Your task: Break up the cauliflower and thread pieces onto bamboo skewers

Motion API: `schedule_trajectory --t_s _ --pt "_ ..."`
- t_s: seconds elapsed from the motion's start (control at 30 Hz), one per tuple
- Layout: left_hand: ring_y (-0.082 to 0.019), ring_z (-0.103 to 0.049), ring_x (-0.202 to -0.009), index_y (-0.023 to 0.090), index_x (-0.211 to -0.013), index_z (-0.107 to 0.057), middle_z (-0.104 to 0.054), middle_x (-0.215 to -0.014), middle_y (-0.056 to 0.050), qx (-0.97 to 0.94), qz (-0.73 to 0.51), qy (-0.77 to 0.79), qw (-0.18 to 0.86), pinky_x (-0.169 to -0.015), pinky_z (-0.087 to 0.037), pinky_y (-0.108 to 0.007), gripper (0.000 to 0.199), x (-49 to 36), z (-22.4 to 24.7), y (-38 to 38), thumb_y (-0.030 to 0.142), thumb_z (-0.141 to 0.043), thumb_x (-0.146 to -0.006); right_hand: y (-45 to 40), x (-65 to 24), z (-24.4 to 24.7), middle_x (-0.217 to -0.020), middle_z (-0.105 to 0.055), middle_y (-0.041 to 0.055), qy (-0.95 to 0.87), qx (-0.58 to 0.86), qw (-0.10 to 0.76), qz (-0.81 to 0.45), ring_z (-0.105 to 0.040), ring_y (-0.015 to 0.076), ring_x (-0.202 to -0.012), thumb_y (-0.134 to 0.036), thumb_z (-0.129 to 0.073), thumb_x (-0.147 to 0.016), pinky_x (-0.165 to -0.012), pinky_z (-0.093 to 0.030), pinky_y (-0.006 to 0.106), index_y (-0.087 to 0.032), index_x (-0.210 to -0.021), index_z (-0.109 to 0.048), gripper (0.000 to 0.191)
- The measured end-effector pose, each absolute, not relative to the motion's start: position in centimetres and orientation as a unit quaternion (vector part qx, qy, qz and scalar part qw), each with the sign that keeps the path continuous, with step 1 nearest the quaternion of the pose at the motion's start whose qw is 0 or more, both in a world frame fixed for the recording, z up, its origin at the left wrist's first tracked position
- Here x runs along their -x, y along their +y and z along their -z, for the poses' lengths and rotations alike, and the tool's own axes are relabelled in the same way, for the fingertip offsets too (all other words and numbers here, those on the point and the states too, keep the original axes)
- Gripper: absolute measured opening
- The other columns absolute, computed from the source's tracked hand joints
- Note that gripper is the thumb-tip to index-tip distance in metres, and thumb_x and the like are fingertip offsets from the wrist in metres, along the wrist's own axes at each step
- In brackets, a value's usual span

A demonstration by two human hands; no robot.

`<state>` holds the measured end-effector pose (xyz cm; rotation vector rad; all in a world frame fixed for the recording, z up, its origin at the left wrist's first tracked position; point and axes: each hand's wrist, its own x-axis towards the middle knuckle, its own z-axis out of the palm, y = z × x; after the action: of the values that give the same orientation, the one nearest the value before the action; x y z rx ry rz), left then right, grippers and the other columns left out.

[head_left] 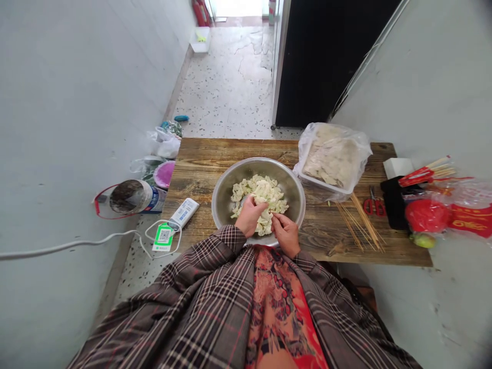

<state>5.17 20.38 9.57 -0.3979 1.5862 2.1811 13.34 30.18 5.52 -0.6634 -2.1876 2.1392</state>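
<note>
At the bottom of the frame, the plaid sleeves lead up to two hands at the centre. The left hand (pixel 251 216) grasps a piece of cauliflower (pixel 268 190), thumb over it; the right hand (pixel 287 234) has its fingers bent and drawn together at the lower edge of the cauliflower, though I cannot tell whether they grip anything. More cut cauliflower lies in the metal bowl (pixel 222 201) beneath, on a wooden table (pixel 200 156). Thin sticks (pixel 369 225) lie right of centre, with red-handled scissors (pixel 373 206) beside them. Farther up, right of the bowl, a white tray (pixel 322 180) in clear plastic holds pale pieces. Beyond the table, speckled floor (pixel 223 87) runs toward the top, beside a black panel (pixel 330 61) at upper right.
</note>
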Motion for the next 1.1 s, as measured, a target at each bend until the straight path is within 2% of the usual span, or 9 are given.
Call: schedule_trajectory --t_s 0.17,0.33,0.57,0.67,0.77,0.9,1.1 --pt "-0.012 -0.058 -0.071 0.015 -0.094 -0.055 -0.064 -0.085 -0.001 0.149 -0.768 0.593 0.190 -0.067 -0.044 -0.025 0.035 -5.4 -9.2 20.6 0.013 -0.068 -0.061 30.1 -13.5 -5.6 -0.053 -0.052 -0.0041 -0.672 0.227 -0.009 -0.705 -0.039 0.0084 -0.041 -0.045 -0.056 -0.082 -0.043 -0.032 0.022 -0.013 -0.096 -0.068 0.037" --pt "-0.015 -0.061 -0.080 0.015 -0.095 -0.055 -0.067 -0.091 -0.004 0.142 -0.794 0.551 0.215 -0.076 -0.046 -0.029 0.040 -5.9 -9.2 20.8 0.014 -0.072 -0.059 30.1 -13.4 -5.4 -0.054 -0.053 -0.0033 -0.696 0.217 0.025 -0.684 -0.047 0.0109 -0.050 -0.038 -0.054 -0.083 -0.052 -0.037 0.024 -0.014 -0.090 -0.068 0.029" --pt "-0.016 -0.061 -0.088 0.015 -0.101 -0.056 -0.065 -0.099 -0.006 0.111 -0.795 0.547 0.238 -0.082 -0.045 -0.030 0.045 -6.1 -10.2 20.8 0.016 -0.076 -0.060 30.2 -13.2 -5.2 -0.054 -0.053 -0.0037 -0.689 0.221 0.020 -0.690 -0.045 0.0107 -0.048 -0.039 -0.052 -0.083 -0.050 -0.037 0.023 -0.015 -0.087 -0.066 0.028" --pt "-0.014 -0.060 -0.086 0.017 -0.107 -0.054 -0.063 -0.098 -0.005 0.122 -0.777 0.571 0.235 -0.077 -0.045 -0.027 0.049 -5.3 -10.6 20.3 0.024 -0.077 -0.064 30.3 -13.3 -5.1 -0.055 -0.053 -0.0037 -0.700 0.225 0.025 -0.677 -0.047 0.0114 -0.050 -0.040 -0.052 -0.083 -0.053 -0.038 0.024 -0.015 -0.088 -0.066 0.029" --pt "-0.010 -0.056 -0.073 0.020 -0.113 -0.052 -0.060 -0.089 -0.001 0.173 -0.754 0.596 0.214 -0.064 -0.041 -0.023 0.050 -4.5 -10.6 19.9 0.032 -0.073 -0.069 30.4 -13.5 -5.0 -0.055 -0.055 -0.0032 -0.721 0.212 0.026 -0.660 -0.050 0.0122 -0.052 -0.040 -0.052 -0.084 -0.055 -0.039 0.024 -0.015 -0.087 -0.067 0.029" --pt "-0.009 -0.051 -0.062 0.019 -0.117 -0.051 -0.057 -0.078 0.001 0.196 -0.731 0.618 0.212 -0.056 -0.036 -0.022 0.053 -4.0 -10.1 19.9 0.022 -0.068 -0.067 30.3 -13.6 -5.0 -0.055 -0.056 -0.0029 -0.738 0.197 0.023 -0.645 -0.051 0.0126 -0.052 -0.040 -0.052 -0.085 -0.055 -0.039 0.024 -0.015 -0.088 -0.067 0.029" --pt "-0.011 -0.055 -0.063 0.017 -0.114 -0.050 -0.060 -0.080 -0.001 0.204 -0.750 0.591 0.214 -0.060 -0.040 -0.025 0.057 -4.0 -9.4 20.1 0.015 -0.068 -0.060 30.2 -13.6 -5.1 -0.055 -0.056 -0.0027 -0.738 0.200 0.018 -0.645 -0.050 0.0125 -0.052 -0.042 -0.052 -0.085 -0.055 -0.039 0.024 -0.015 -0.088 -0.067 0.031"
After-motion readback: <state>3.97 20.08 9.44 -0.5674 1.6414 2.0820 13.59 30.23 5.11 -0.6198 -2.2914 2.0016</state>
